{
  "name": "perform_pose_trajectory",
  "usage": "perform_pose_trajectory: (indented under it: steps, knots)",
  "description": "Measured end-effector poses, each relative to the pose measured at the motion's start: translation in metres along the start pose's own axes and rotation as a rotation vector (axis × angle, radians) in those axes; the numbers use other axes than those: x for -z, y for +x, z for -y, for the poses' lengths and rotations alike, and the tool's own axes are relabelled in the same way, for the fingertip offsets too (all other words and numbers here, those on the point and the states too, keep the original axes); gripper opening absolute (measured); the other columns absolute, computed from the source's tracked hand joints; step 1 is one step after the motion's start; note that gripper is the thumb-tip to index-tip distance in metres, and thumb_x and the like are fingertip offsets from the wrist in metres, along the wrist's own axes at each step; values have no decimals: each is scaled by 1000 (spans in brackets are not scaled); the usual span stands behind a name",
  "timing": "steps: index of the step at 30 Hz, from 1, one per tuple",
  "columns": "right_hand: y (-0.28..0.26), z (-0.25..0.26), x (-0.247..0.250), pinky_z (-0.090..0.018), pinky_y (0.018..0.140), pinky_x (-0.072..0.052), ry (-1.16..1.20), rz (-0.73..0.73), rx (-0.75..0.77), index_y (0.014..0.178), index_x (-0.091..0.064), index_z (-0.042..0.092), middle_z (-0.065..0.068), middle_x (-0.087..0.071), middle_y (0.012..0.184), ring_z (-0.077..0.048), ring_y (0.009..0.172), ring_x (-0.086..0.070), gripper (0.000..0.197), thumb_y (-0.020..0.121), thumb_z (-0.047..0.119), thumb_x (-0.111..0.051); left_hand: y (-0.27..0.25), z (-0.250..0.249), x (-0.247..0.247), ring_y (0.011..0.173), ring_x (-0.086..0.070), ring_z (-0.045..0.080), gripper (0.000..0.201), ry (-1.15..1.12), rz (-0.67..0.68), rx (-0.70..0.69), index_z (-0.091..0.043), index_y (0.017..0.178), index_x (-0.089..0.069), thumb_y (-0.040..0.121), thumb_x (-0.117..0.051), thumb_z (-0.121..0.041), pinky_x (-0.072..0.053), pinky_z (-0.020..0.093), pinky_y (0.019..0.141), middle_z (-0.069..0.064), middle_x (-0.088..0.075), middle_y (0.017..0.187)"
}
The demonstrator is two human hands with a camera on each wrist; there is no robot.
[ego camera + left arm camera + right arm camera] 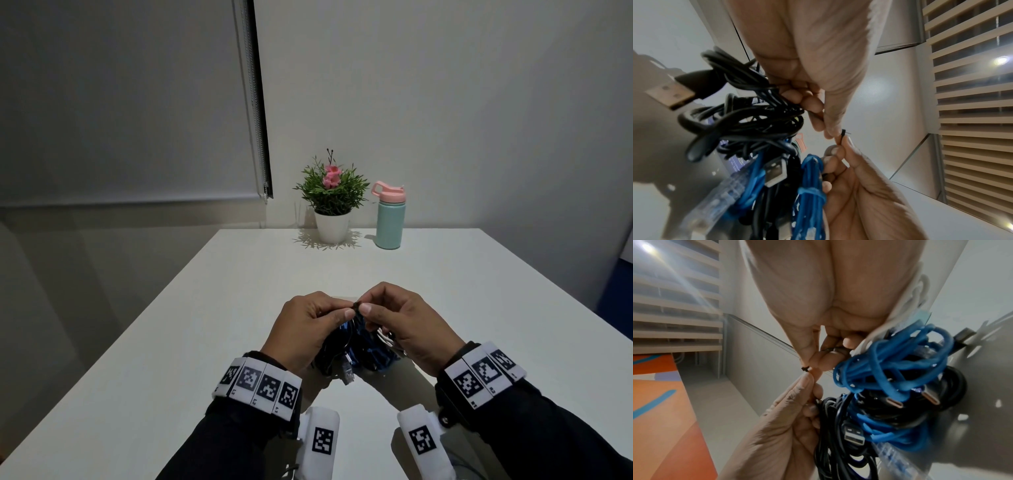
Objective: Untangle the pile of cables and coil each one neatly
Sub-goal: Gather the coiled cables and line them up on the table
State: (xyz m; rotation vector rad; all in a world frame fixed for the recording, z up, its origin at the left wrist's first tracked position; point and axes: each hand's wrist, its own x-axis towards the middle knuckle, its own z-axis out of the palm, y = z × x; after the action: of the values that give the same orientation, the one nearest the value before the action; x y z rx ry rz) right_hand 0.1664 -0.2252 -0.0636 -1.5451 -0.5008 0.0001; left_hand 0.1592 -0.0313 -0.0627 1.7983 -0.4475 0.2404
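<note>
A tangled bundle of black cables (pixel 330 356) and blue cables (pixel 373 356) sits under both hands, low over the white table (pixel 462 301). My left hand (pixel 347 308) and right hand (pixel 365 306) meet above it, and both pinch a small black tie (pixel 357 305). The left wrist view shows the tie (pixel 842 134) between the fingertips, black cables (pixel 748 113) against my curled left fingers, a blue coil (pixel 812 186) and a USB plug (pixel 671 94). In the right wrist view, the tie (pixel 805 369) sits beside the blue cable (pixel 890 366); a white cable (pixel 918 293) runs behind the palm.
A potted plant (pixel 332 228) and a mint bottle with a pink lid (pixel 389 219) stand at the table's far edge against the wall. A roller blind (pixel 137 102) hangs at the left. The table's left edge runs diagonally near my left forearm.
</note>
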Motion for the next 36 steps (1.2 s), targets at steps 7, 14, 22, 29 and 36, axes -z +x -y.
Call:
perform_pose_trajectory:
  steps: [7, 14, 22, 29, 36]
  knots:
    - [3, 10, -7, -36, 69, -43, -165, -74, -49, 79, -66, 8, -13, -66, 76, -20, 69, -56, 11, 87, 13, -71, 0, 2, -3, 91, -74, 17, 16, -174, -33, 47, -21, 98, -80, 85, -78, -12, -58, 32, 84, 1, -79, 90]
    - [2, 17, -1, -25, 63, -43, -170, -70, -103, 90, -69, 16, -6, -68, 81, -14, 70, -57, 18, 80, 30, -76, -2, -1, -7, 88, -75, 20, 9, -269, -58, 12, -15, 92, -81, 84, -78, -12, -57, 25, 75, 6, -79, 89]
    - [0, 20, -8, -27, 65, -37, -368, 1, -32, 78, -61, 8, 3, -57, 75, -8, 63, -49, 24, 95, 25, -60, -1, 2, -8, 86, -74, 20, 6, -139, -40, -22, -24, 89, -79, 85, -80, -28, -61, 37, 81, 0, -78, 88]
    - [1, 32, -10, -20, 59, -42, 58, -168, 2, 77, -63, 14, 1, -54, 73, -12, 63, -46, 19, 94, 9, -55, 1, 21, 2, 75, -64, 10, 16, -18, -138, 43, -20, 79, -69, 82, -75, -5, -51, 27, 73, -10, -66, 86]
    - [1, 24, -18, -30, 59, -51, 278, -199, -80, 82, -62, 11, -10, -59, 72, -20, 64, -57, 8, 83, 18, -65, 0, 22, 1, 84, -69, 21, 15, -46, -97, 104, -14, 79, -68, 83, -70, 0, -55, 39, 83, 19, -69, 100]
